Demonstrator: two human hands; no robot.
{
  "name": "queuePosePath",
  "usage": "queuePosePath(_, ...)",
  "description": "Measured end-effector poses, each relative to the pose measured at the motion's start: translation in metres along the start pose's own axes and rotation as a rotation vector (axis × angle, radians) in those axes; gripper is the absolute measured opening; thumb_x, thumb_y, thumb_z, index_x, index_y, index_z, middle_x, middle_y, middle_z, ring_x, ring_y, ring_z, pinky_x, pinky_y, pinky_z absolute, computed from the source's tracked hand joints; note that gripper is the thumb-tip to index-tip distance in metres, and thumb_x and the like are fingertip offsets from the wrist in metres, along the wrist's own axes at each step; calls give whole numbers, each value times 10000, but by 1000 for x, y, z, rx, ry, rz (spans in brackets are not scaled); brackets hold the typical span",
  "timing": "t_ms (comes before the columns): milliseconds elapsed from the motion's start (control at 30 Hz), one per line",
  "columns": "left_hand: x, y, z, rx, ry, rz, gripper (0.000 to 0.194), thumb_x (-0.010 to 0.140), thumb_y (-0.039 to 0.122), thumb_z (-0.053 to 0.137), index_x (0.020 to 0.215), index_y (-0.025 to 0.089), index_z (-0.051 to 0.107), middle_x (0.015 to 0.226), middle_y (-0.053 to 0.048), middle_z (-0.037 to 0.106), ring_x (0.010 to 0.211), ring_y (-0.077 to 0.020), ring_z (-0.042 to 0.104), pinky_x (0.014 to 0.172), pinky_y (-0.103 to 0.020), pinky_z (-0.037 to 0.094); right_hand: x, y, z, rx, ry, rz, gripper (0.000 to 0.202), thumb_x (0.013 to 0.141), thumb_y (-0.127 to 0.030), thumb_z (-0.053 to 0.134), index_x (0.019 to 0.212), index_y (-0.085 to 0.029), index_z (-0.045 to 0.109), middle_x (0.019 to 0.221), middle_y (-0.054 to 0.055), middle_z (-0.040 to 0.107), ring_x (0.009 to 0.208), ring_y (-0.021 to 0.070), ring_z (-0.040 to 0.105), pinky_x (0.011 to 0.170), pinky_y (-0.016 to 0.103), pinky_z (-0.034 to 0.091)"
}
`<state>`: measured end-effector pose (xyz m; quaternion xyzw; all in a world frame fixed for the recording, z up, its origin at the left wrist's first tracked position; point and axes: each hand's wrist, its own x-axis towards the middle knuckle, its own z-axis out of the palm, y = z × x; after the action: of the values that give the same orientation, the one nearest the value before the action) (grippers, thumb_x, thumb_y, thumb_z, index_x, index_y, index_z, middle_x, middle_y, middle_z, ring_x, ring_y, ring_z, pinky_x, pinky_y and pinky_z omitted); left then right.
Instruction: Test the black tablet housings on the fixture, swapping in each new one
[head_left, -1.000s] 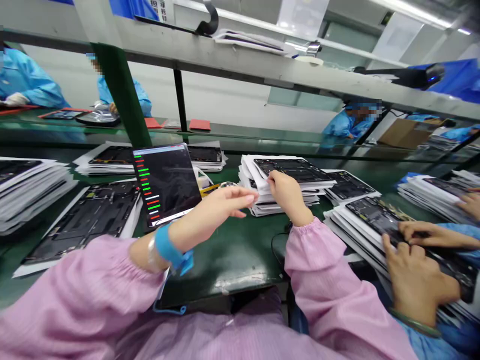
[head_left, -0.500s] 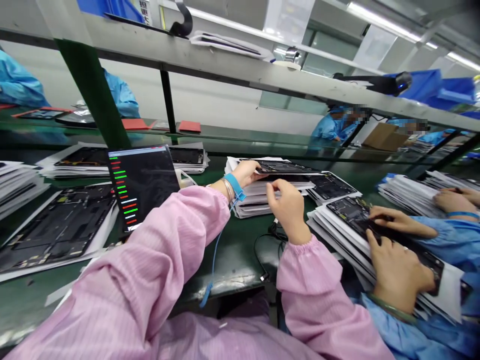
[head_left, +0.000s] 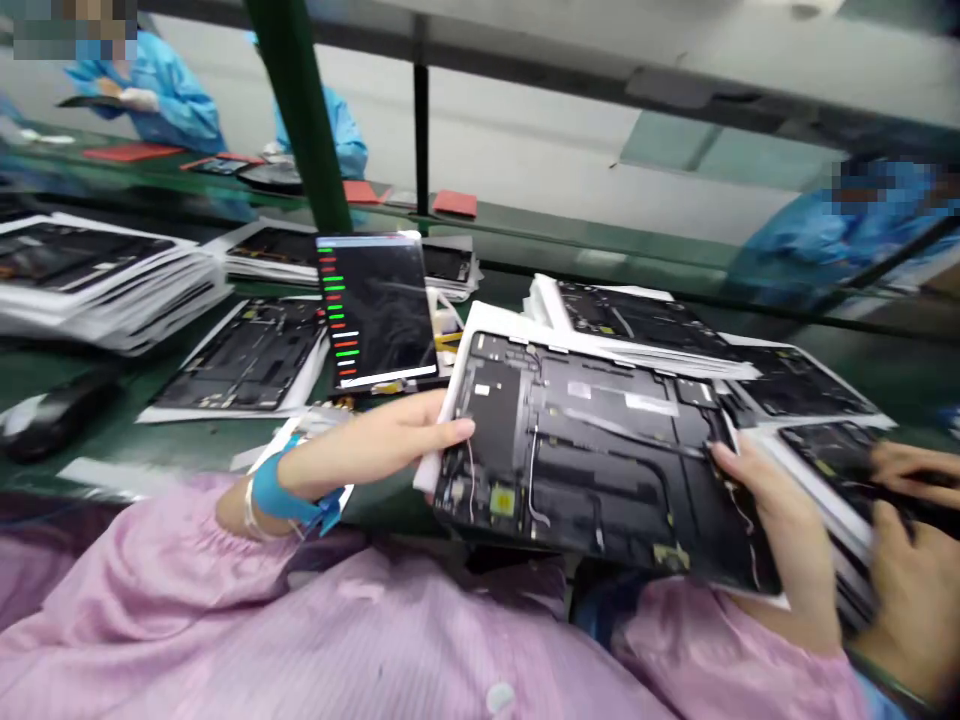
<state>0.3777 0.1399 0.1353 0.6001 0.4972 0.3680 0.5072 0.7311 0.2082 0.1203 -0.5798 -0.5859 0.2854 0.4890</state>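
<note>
An opened tablet housing (head_left: 600,440), dark with cables and small boards inside, is held up in front of my chest with a white sheet (head_left: 491,318) behind it. My left hand (head_left: 424,432) grips its left edge, thumb on top. Around its right edge my right hand (head_left: 784,520) is closed, thumb on the inner face; the fingers beneath are hidden on both sides. Behind it lies a stack of similar housings (head_left: 637,318) with white sheets between. A blue wrist strap (head_left: 281,490) circles my left wrist.
A lit screen with coloured bars (head_left: 379,310) stands left of centre. Another housing (head_left: 244,355) lies beside it, and a black mouse (head_left: 64,410) at far left. Sheet-layered stacks (head_left: 112,290) stand behind. At right, a co-worker's hands (head_left: 911,530) work over another stack. A green post (head_left: 296,110) rises behind.
The housing has come off the stack toward my chest and tilted to face me. My right hand, empty before, now holds its right edge. The view has turned and dropped.
</note>
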Motion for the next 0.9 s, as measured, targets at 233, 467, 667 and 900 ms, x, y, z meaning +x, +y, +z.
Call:
queuePosePath(233, -9, -78, -37, 1258, 490, 44, 175, 806, 211, 574, 924, 142, 683, 1039, -178, 613, 1017, -346, 522, 807, -453, 436, -28, -5, 28, 137, -189, 431, 518, 525, -435, 834, 1019, -332, 718, 861, 9, 746, 703, 304, 696, 506, 370, 576)
queuePosePath(467, -3, -67, -60, 1002, 653, 65, 93, 798, 204, 530, 765, 173, 612, 844, -90, 622, 852, -267, 564, 722, -366, 417, -35, 23, 100, 229, -511, 413, 472, 725, -509, 689, 1110, -243, 625, 945, 33, 723, 788, 242, 695, 666, 345, 565)
queuePosePath(667, 8, -69, -61, 329, 48, -42, 197, 810, 375, 584, 808, 180, 604, 662, -6, 600, 577, -151, 540, 531, -248, 369, -39, 23, 110, -429, -316, -232, 507, 811, -511, 609, 1186, -175, 554, 1132, 151, 633, 1062, 323, 591, 921, 510, 459)
queuePosePath(900, 23, -83, -53, 122, -167, -97, 172, 805, 279, 574, 903, 161, 653, 723, -25, 650, 576, -127, 587, 513, -210, 424, -46, -20, 190, -500, -915, -570, 46, 835, -170, 634, 843, -205, 605, 894, 52, 637, 887, 219, 589, 821, 364, 476)
